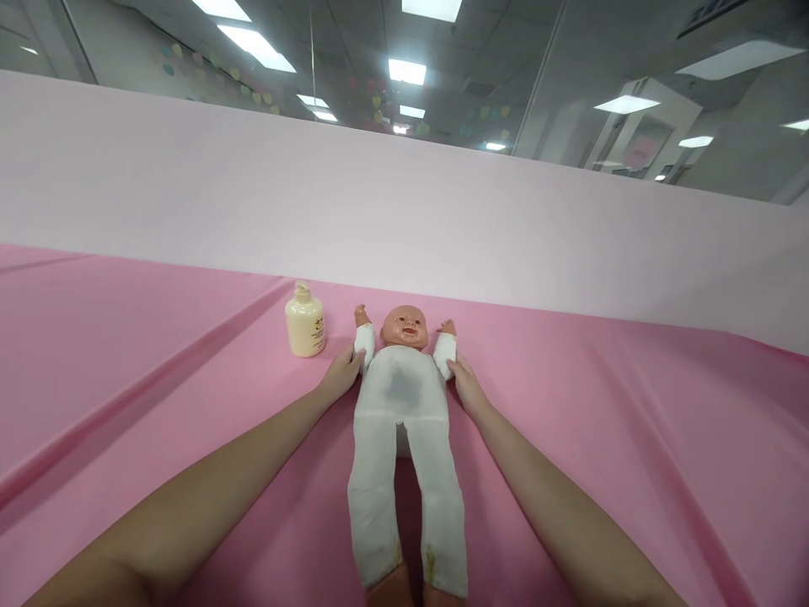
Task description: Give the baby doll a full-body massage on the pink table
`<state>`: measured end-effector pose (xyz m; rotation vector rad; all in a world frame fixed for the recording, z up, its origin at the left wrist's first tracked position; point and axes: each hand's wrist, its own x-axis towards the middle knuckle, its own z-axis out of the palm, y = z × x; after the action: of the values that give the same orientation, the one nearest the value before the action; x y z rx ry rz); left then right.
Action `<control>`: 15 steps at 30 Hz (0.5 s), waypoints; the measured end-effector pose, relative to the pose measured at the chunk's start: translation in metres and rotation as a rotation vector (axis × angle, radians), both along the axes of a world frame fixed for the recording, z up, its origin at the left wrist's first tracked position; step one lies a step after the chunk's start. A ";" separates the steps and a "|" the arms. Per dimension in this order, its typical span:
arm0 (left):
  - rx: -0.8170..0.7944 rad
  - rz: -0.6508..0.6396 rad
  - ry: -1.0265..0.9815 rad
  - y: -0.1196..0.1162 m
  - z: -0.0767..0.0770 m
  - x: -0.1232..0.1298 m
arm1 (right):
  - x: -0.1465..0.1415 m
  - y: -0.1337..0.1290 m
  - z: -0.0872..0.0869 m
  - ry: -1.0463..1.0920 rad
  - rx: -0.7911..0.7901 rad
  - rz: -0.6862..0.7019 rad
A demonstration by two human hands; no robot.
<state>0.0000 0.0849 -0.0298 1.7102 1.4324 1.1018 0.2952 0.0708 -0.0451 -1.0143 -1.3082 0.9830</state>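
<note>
A baby doll [404, 396] in a white cloth suit lies on its back on the pink cloth [569, 421], its head toward the wall and its feet toward me. Both its arms are bent upward beside the head. My left hand [343, 371] is closed around the upper part of the doll's arm at left, the thumb on the white sleeve. My right hand [466, 384] grips the other arm the same way, its fingers partly hidden behind the sleeve. A grey patch marks the doll's chest, and yellowish stains show near the trouser ends.
A cream pump bottle [306, 324] stands upright left of the doll, near the wall. Behind the cloth rises a low white wall [392, 211] with a glass window [354, 76] above it, showing ceiling lights. Folds run across the cloth on both sides.
</note>
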 end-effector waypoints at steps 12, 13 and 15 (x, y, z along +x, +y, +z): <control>0.073 -0.274 -0.370 0.001 -0.004 0.000 | 0.010 -0.007 0.011 0.132 -0.107 0.205; 0.065 -0.248 -0.367 0.000 -0.003 0.000 | 0.009 -0.007 0.011 0.139 -0.098 0.201; 0.065 -0.195 -0.385 -0.003 -0.001 0.001 | 0.007 -0.006 0.012 0.161 -0.064 0.176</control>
<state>0.0005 0.0817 -0.0305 1.5387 0.9810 1.2938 0.3017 0.0650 -0.0332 -0.8590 -1.2540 1.2212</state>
